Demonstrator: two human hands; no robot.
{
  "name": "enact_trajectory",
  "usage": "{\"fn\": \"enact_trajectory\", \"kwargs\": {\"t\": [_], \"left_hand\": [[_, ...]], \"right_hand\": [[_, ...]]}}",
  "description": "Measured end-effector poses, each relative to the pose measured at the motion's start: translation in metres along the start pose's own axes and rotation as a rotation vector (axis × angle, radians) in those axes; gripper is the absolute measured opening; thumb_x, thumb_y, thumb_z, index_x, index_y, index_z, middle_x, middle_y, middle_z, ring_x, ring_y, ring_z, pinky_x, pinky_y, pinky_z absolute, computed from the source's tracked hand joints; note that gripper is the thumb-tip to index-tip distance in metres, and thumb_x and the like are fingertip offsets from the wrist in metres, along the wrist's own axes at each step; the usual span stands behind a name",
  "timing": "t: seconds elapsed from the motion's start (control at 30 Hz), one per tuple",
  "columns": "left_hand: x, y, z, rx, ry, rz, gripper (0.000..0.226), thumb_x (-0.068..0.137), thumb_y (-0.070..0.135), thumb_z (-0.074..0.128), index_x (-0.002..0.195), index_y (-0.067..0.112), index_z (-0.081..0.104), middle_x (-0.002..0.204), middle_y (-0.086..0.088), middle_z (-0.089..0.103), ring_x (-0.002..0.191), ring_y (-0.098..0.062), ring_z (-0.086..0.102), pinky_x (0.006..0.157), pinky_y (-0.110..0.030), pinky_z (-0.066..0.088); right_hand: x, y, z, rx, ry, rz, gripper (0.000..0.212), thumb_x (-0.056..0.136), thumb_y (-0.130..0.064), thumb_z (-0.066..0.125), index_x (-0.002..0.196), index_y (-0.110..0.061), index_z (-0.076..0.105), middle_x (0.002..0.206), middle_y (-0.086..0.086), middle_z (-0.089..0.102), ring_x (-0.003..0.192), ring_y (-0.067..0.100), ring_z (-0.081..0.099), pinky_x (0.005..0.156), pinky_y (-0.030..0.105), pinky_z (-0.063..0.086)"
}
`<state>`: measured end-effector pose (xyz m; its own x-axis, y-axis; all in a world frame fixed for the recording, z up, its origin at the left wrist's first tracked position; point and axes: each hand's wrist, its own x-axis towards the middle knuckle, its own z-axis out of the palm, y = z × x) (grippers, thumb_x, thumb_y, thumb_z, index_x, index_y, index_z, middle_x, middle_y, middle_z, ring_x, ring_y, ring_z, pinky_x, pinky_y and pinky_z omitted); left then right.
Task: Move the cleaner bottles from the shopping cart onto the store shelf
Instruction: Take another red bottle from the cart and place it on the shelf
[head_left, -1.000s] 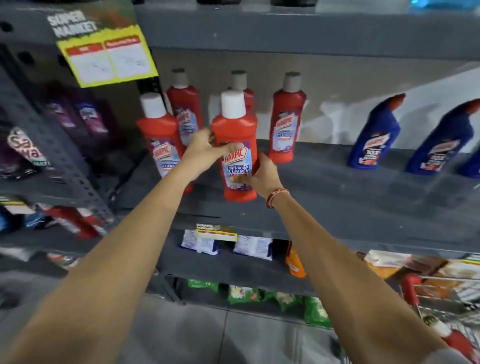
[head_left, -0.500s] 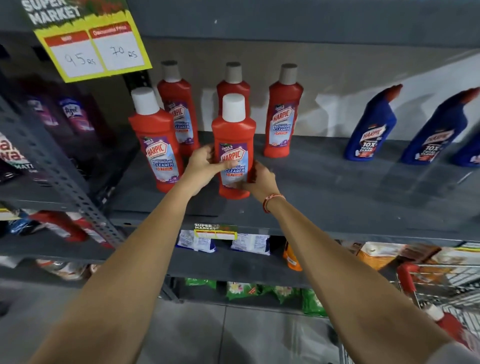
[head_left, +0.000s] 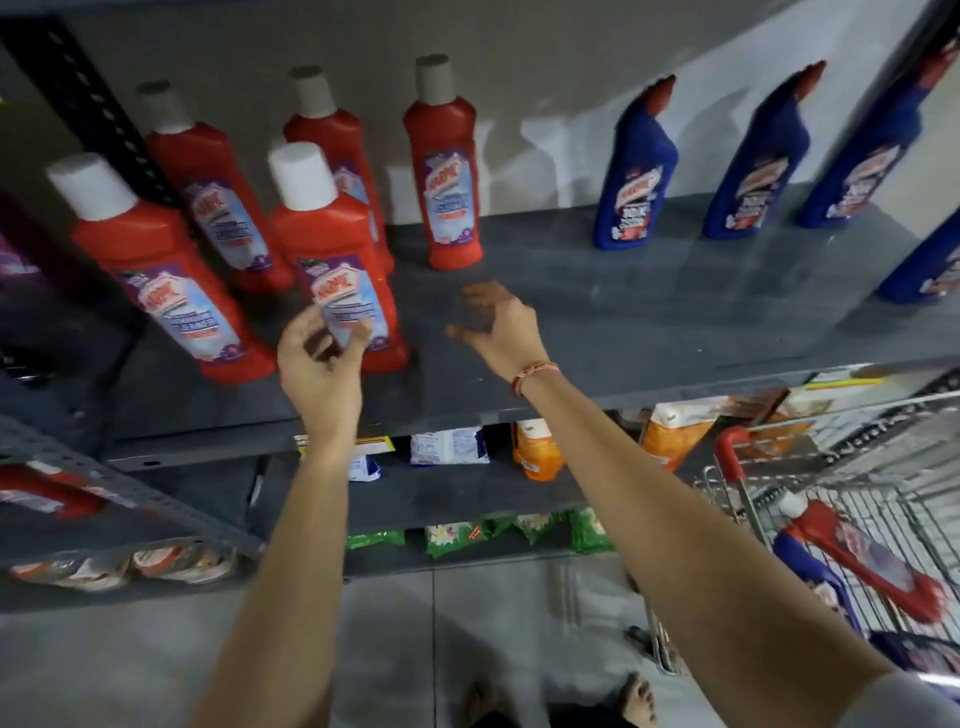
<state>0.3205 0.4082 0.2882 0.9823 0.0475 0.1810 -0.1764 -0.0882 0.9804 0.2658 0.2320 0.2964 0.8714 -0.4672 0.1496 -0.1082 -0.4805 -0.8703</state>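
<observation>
A red cleaner bottle (head_left: 332, 244) with a white cap stands upright on the grey store shelf (head_left: 623, 322), in front of several other red bottles (head_left: 441, 161). My left hand (head_left: 319, 358) hovers just in front of its label, fingers apart, holding nothing. My right hand (head_left: 498, 327) is open over the bare shelf to the bottle's right, apart from it. The wire shopping cart (head_left: 862, 499) at the lower right holds a red bottle (head_left: 862, 561) lying on its side and a blue one (head_left: 810, 566) under it.
Several blue cleaner bottles (head_left: 634, 171) stand on the right of the same shelf. Lower shelves carry white packets (head_left: 449, 446), orange pouches (head_left: 537, 449) and green packets (head_left: 457, 538). A perforated upright post (head_left: 93, 104) borders the shelf's left side. My bare feet (head_left: 636, 699) show on the tiled floor.
Both hands have let go of the red bottle, which now stands on the shelf, and have drawn back with fingers spread. The view has tilted downward, showing the cart.
</observation>
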Motion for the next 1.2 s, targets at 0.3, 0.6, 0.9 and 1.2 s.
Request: {"fn": "enact_trajectory", "kwargs": {"t": [0.3,0.6,0.9,1.2], "left_hand": [[-0.175,0.005,0.173,0.039,-0.478,0.103,0.029,0.081,0.015,0.065,0.109,0.017,0.058,0.111,-0.008,0.06,0.094,-0.013,0.059,0.076,-0.01,0.047],[-0.299,-0.012,0.321,0.2,-1.138,0.071,0.024,0.08,0.015,0.068,0.103,0.015,0.062,0.098,0.001,0.065,0.086,-0.013,0.062,0.078,-0.017,0.05],[-0.381,-0.112,0.43,0.574,-1.345,-0.217,0.037,0.084,0.017,0.062,0.119,0.013,0.051,0.105,-0.001,0.06,0.091,-0.014,0.056,0.073,-0.022,0.043],[-0.451,-0.208,0.493,0.578,-1.451,-0.829,0.05,0.089,0.033,0.056,0.13,0.011,0.041,0.134,-0.007,0.049,0.122,-0.032,0.05,0.107,-0.044,0.039]], "right_hand": [[-0.091,0.132,-0.198,0.01,0.465,0.197,0.022,0.078,-0.01,0.071,0.097,-0.005,0.064,0.086,0.003,0.065,0.077,0.006,0.06,0.066,0.007,0.047],[-0.208,0.294,-0.321,-0.165,0.552,0.688,0.031,0.075,-0.004,0.068,0.105,-0.001,0.06,0.098,0.024,0.07,0.089,0.036,0.067,0.076,0.04,0.054],[-0.268,0.458,-0.373,-0.28,0.125,1.167,0.054,0.073,-0.016,0.075,0.121,-0.009,0.052,0.118,0.014,0.061,0.106,0.028,0.058,0.092,0.037,0.048],[-0.239,0.565,-0.377,-0.495,-0.246,1.131,0.075,0.068,-0.014,0.076,0.132,-0.01,0.036,0.13,0.017,0.047,0.12,0.034,0.046,0.1,0.046,0.044]]}}
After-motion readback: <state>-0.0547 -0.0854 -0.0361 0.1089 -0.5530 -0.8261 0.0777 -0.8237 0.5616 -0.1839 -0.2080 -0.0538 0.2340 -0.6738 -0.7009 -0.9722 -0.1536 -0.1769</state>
